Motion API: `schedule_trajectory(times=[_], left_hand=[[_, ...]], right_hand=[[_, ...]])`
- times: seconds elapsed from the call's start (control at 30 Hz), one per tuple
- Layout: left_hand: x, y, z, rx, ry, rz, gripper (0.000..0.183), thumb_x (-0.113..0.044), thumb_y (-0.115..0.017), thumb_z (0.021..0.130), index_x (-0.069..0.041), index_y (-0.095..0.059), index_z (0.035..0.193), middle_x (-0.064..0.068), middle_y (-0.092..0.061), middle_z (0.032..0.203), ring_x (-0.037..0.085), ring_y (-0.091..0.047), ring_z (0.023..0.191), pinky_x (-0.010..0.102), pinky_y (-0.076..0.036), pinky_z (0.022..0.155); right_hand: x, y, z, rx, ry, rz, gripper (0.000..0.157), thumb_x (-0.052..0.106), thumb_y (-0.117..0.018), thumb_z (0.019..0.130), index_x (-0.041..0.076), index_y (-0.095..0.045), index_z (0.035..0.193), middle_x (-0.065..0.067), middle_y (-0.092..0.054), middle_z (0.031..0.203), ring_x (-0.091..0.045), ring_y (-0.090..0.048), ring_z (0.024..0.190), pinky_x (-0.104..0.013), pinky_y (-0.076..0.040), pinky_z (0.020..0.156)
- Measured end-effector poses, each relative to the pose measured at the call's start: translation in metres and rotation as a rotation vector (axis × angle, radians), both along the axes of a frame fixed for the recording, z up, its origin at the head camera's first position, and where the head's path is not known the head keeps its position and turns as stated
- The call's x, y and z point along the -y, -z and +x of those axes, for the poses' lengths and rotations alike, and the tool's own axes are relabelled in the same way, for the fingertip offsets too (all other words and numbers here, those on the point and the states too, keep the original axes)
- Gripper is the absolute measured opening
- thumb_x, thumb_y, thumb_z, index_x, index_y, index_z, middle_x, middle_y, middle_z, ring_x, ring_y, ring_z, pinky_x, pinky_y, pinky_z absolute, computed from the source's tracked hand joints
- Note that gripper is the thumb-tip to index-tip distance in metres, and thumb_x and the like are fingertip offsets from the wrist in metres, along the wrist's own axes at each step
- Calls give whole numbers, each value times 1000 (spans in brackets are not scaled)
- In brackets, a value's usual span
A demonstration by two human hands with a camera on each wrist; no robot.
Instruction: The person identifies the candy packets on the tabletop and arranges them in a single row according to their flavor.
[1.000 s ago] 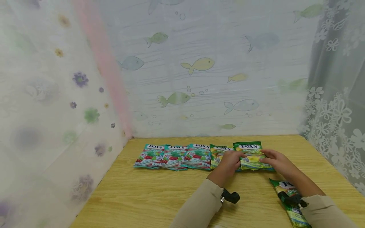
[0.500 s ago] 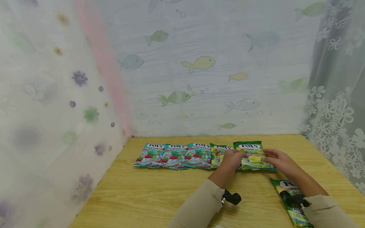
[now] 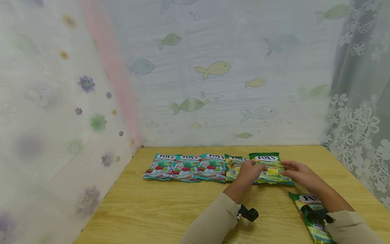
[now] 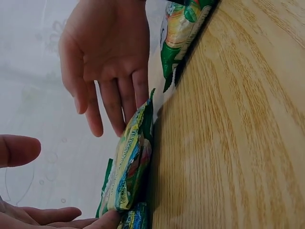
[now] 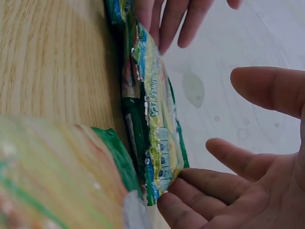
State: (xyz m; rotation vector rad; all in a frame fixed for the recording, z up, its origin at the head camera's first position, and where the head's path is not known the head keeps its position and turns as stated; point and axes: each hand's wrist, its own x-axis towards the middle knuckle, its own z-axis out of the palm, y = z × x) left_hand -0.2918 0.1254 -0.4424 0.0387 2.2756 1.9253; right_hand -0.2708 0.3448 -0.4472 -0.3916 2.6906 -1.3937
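A row of candy bags lies along the back of the table. At its right end is a green and yellow Fox's candy bag [image 3: 269,169], overlapping another green bag [image 3: 232,168]. My left hand [image 3: 247,173] is at the left side of the end bag, its fingertips against the edge in the left wrist view. On the other side, my right hand [image 3: 300,173] has straight fingers at the bag's right edge, thumb apart. In the right wrist view both hands flank the bag [image 5: 159,114], palms facing each other, without gripping it.
Three teal Mint Blossom bags [image 3: 211,167] continue the row leftward. Another green bag [image 3: 313,217] lies nearer, partly under my right forearm. Behind the wooden table [image 3: 152,210] hangs a fish-print sheet [image 3: 219,101]; a flowered sheet [image 3: 55,135] stands at left.
Both hands stay beside the end bag with only small finger shifts. My right fingertips have slid slightly outward, and my left thumb sits a little further right. The bags stay nearly in place.
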Motion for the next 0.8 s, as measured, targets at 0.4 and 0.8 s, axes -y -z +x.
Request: schedule_trajectory(times=[0.4, 0.8], left_hand=[[-3, -8, 6, -27, 19, -69, 65, -26, -77, 91, -4, -55, 148, 12, -56, 149, 37, -58, 133, 55, -53, 101], [-9, -17, 19, -39, 88, -143, 67, -27, -78, 87, -12, -56, 148, 1, -59, 147, 29, -60, 130, 49, -55, 98]], right_hand=[[-2, -10, 9, 28, -31, -10, 70, 35, -52, 110, -7, -26, 160, -39, -33, 158, -59, -39, 140, -64, -50, 101], [-18, -19, 20, -11, -7, 71, 69, 37, -49, 111, -9, -28, 158, -40, -35, 156, -61, -39, 139, -67, -49, 98]])
